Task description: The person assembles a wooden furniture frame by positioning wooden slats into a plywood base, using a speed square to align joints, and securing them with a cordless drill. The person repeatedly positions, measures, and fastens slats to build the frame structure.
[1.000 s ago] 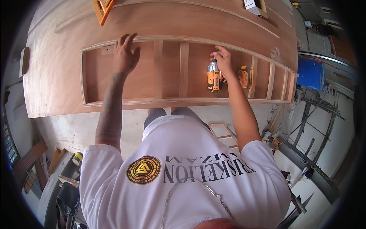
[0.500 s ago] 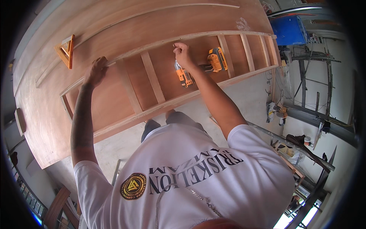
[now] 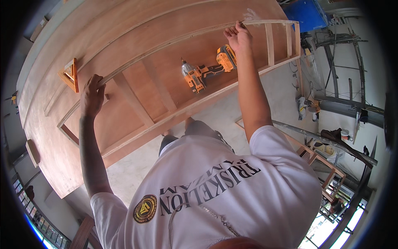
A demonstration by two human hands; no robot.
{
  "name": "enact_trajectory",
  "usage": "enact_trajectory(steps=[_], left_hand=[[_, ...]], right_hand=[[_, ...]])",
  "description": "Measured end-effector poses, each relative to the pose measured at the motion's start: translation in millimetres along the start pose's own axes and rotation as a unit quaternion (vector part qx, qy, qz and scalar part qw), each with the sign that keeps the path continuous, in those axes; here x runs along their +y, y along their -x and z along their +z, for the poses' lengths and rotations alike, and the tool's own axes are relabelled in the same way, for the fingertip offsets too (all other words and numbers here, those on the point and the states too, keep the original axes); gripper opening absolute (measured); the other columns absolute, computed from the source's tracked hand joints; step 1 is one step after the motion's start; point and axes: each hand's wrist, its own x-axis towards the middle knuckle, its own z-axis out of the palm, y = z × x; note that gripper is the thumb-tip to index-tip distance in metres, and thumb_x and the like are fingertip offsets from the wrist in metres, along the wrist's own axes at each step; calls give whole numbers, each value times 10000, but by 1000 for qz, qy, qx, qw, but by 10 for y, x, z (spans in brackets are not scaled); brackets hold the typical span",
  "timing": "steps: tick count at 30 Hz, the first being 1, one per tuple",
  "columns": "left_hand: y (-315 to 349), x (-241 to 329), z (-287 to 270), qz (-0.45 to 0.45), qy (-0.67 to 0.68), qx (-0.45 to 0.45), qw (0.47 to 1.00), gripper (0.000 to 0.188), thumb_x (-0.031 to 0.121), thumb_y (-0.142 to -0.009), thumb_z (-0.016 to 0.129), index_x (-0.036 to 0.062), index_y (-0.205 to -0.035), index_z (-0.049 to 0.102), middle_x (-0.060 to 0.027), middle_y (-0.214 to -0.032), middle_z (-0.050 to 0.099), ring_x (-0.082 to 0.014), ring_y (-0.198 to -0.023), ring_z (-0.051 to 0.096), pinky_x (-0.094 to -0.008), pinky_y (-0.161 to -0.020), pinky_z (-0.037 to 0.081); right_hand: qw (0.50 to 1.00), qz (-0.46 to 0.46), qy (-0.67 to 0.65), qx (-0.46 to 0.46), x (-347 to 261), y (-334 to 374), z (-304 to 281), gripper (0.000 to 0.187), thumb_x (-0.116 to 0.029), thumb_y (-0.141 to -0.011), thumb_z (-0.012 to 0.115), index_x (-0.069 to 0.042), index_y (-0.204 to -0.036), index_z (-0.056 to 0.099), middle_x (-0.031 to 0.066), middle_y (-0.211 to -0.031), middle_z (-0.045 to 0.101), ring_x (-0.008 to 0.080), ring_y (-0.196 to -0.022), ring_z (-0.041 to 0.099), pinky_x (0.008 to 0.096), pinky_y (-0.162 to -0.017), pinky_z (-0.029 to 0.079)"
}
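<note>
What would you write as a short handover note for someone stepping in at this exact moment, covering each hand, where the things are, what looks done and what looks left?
Left hand: fingers resting on the far rail of the wooden frame, nothing held.
Right hand: fingertips pinching the same rail near its right end; whether it holds anything small cannot be told.
The yellow cordless driver lies unheld inside the frame on the plywood panel.
An orange square sits beyond the rail, near the left hand.
Done: cross slats stand in place between the rails.
Left: which joints are fastened cannot be seen.
</note>
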Motion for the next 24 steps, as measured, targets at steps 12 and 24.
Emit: enact_trajectory(steps=[12,24], left_hand=[[989,1101,-910,34,-45,-12,998,405,23,-826,747,67,-1218,653,-128,-1094,676,-348,-1020,672,-437,-877,551],[1236,1265,-818,64,48,-120,990,474,148,-825,805,72,-1268,653,-130,-1084,690,-324,-984,686,-428,-843,567]], right_hand=[[990,-120,69,-6,-854,993,-154,142,-97,-1036,574,-67,-1173,596,73,-1200,619,309,-1147,631,491,-994,504],[987,-98,122,42,-1130,1604,-461,236,-82,-1022,595,-19,-1247,561,109,-1188,617,294,-1157,642,482,-1092,461]])
